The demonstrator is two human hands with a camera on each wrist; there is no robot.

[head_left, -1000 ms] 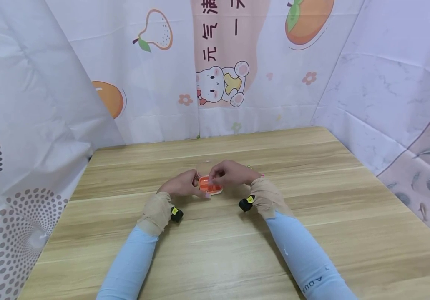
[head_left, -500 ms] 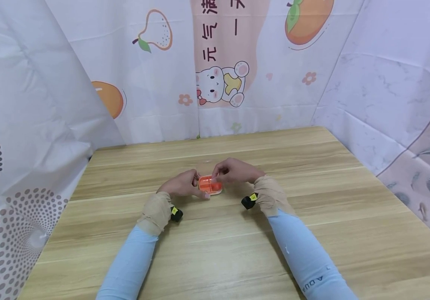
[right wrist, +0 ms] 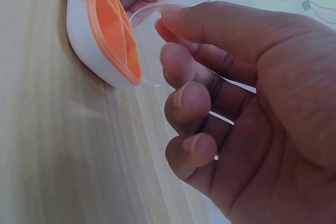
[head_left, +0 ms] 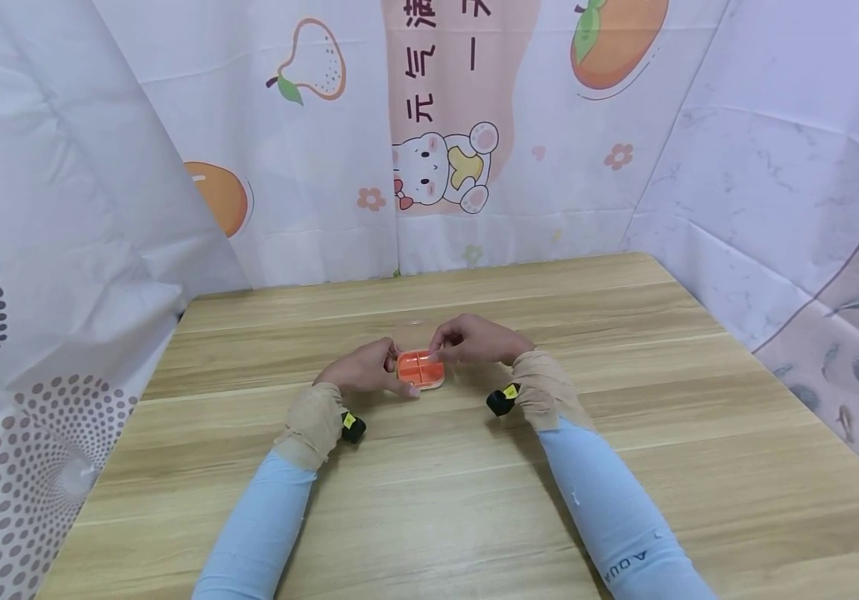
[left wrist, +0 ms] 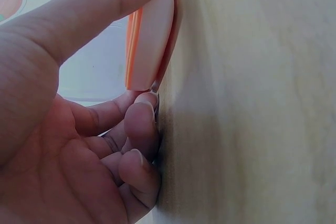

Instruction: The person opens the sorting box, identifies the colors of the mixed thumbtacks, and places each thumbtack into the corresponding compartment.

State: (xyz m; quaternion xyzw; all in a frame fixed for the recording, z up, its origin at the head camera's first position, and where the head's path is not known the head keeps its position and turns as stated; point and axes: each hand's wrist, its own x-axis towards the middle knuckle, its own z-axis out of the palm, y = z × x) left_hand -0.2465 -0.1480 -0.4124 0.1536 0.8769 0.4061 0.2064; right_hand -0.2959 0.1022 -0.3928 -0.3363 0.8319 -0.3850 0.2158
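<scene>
A small pill box (head_left: pixel 420 372), white outside with an orange divided insert, stands on the table with its compartments facing up. My left hand (head_left: pixel 362 369) grips its left end; in the left wrist view the thumb lies along the white side wall (left wrist: pixel 153 45). Behind the insert the clear lid (head_left: pixel 410 335) is swung back. My right hand (head_left: pixel 480 340) hovers at the box's right back corner. Its thumb and index fingertips come together beside the lid's edge in the right wrist view, the other fingers curled; I cannot tell whether anything small is between them.
The wood-grain table (head_left: pixel 429 500) extends all around the box. A printed curtain (head_left: pixel 309 167) hangs along its back edge, with more sheets at the left and right. Black wrist cameras (head_left: pixel 352 429) sit close over the tabletop under both wrists.
My right hand has drawn back to the right, from over the middle of the pill box to its right back corner, uncovering more compartments. The left hand and the box have stayed in place.
</scene>
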